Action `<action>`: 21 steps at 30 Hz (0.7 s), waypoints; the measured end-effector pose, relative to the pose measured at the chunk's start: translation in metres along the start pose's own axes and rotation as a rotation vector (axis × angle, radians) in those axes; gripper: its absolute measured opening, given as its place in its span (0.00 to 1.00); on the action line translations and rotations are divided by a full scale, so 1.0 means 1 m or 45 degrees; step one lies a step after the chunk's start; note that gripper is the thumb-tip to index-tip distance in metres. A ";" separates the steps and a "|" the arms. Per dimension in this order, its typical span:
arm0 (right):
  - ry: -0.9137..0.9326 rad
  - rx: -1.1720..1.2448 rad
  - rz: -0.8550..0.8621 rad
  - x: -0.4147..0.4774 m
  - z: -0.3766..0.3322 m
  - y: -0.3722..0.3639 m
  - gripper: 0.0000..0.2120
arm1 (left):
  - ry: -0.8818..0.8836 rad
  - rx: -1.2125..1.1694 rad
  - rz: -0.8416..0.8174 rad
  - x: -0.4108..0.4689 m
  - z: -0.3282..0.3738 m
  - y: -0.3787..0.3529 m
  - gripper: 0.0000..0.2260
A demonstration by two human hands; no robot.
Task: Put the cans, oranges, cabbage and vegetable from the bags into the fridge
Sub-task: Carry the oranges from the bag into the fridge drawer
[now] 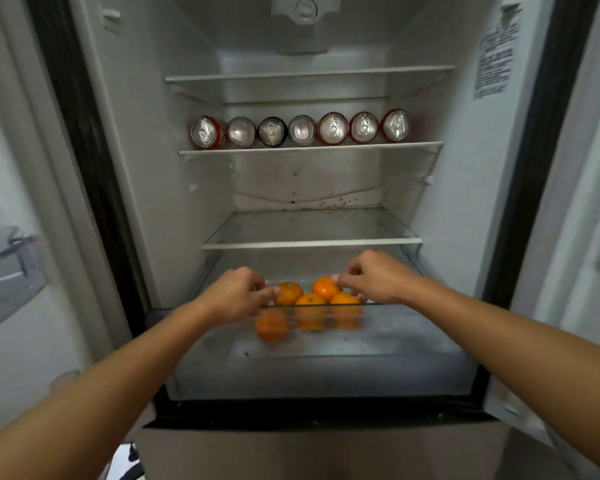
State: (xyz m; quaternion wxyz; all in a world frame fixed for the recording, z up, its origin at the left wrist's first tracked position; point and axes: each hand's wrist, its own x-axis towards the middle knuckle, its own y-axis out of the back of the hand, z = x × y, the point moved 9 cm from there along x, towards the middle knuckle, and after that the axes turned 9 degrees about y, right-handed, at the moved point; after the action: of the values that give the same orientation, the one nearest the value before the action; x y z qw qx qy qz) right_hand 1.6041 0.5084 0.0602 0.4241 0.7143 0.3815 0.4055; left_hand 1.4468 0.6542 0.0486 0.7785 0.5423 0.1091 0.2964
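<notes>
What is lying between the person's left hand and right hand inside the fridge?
Round orange fruits lie between the left hand and the right hand, clustered in the clear plastic drawer, as the head view shows.

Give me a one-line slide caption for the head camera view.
Left hand and right hand touch oranges in the fridge drawer; seven cans line a shelf above.

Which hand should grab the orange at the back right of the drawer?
The right hand. Its fingertips are at that back right orange in the drawer, while the left hand sits by the left orange, farther off.
</notes>
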 end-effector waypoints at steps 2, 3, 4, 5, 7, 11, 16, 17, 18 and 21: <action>0.019 -0.096 0.020 -0.024 -0.009 -0.001 0.28 | -0.013 0.098 0.116 -0.027 -0.002 0.005 0.22; 0.033 -0.171 0.027 -0.035 -0.012 -0.003 0.30 | -0.019 0.180 0.184 -0.038 -0.003 0.005 0.24; 0.063 -0.280 0.057 -0.046 -0.016 -0.005 0.31 | -0.040 0.259 0.274 -0.048 -0.003 0.005 0.26; 0.108 -0.406 0.120 -0.055 -0.021 -0.004 0.32 | -0.080 0.330 0.379 -0.055 -0.001 0.005 0.30; 0.191 -0.584 0.289 -0.069 -0.029 -0.002 0.32 | -0.114 0.466 0.540 -0.061 0.004 0.004 0.35; 0.169 -0.808 0.398 -0.069 -0.032 -0.003 0.37 | -0.082 0.582 0.732 -0.063 0.007 0.008 0.32; 0.168 -0.792 0.535 -0.056 -0.028 0.008 0.34 | -0.125 0.506 0.940 -0.054 0.010 0.019 0.26; 0.183 -0.786 0.522 -0.049 -0.026 0.008 0.38 | -0.122 0.495 0.938 -0.046 0.010 0.021 0.26; 0.184 -0.782 0.529 -0.040 -0.022 0.008 0.41 | -0.115 0.491 0.926 -0.037 0.009 0.021 0.27; 0.117 -0.793 0.533 -0.015 -0.007 0.011 0.41 | -0.073 0.486 0.894 -0.004 0.003 0.017 0.28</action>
State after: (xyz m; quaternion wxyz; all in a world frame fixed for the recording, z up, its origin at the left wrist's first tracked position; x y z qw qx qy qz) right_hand 1.5938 0.4931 0.0685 0.5113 0.5947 0.1046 0.6115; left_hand 1.4395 0.6534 0.0650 0.5178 0.6897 -0.0513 0.5036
